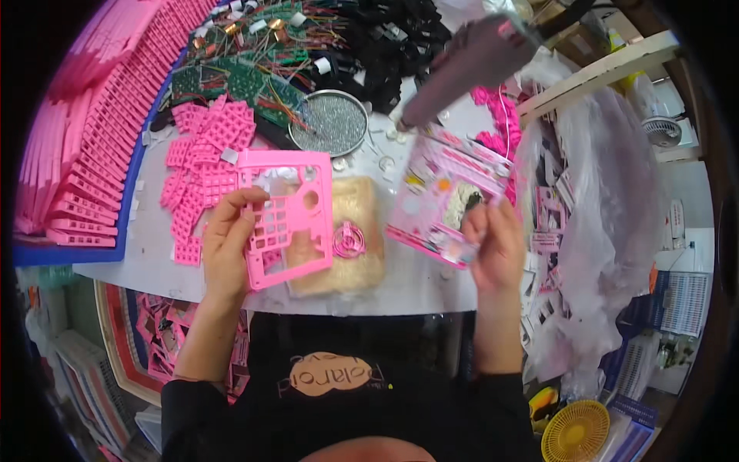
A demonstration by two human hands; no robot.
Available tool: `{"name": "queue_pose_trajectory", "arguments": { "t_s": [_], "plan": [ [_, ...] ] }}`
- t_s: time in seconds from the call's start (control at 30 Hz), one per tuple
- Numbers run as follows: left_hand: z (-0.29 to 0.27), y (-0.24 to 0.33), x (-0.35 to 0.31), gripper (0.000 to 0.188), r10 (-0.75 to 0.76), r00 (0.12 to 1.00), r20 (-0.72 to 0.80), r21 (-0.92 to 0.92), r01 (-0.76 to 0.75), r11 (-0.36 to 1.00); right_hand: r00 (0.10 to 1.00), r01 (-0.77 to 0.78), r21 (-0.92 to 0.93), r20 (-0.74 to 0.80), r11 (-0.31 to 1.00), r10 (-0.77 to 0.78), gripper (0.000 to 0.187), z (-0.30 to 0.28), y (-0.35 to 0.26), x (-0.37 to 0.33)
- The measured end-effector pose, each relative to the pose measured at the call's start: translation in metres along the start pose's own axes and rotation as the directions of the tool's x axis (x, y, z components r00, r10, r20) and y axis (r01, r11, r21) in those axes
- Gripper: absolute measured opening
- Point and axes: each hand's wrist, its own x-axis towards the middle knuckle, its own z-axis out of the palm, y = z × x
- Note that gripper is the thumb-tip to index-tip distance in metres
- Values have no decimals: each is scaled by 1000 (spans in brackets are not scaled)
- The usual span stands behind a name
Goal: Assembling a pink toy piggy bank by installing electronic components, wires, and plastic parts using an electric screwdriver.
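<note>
My left hand (pixel 229 242) grips the left edge of a pink plastic casing panel (pixel 321 231), which is tilted up and has a grid of square key holes. My right hand (pixel 495 242) is closed on the right edge of a printed pink casing (pixel 416 223) with coloured patterns, held slanted above the table; it is somewhat blurred. Between them a beige padded block (pixel 362 281) lies on the table, partly behind the left panel. On the block sits a small pink ring-shaped piece (pixel 349 240).
Pink keypads (pixel 208 169) are heaped at left, beside a blue crate (pixel 69 254) of pink panels. A round tin of small screws (pixel 329 123) stands before wired green circuit boards (pixel 246 81). A dark handheld-type tool (pixel 469 69) hangs overhead. Plastic sheeting (pixel 593 215) drapes at right.
</note>
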Motion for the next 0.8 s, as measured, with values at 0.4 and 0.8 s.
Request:
{"name": "queue_pose_trajectory", "arguments": {
  "t_s": [0.4, 0.8],
  "plan": [
    [-1, -7, 17, 31, -229, 968, 101, -116, 240, 964, 805, -96, -400, 508, 912, 307, 20, 50, 5, 16],
    [-1, 8, 6, 64, -218, 916, 336, -110, 268, 957, 590, 791, -608, 731, 65, -343, 65, 125, 42, 48]
  ]
}}
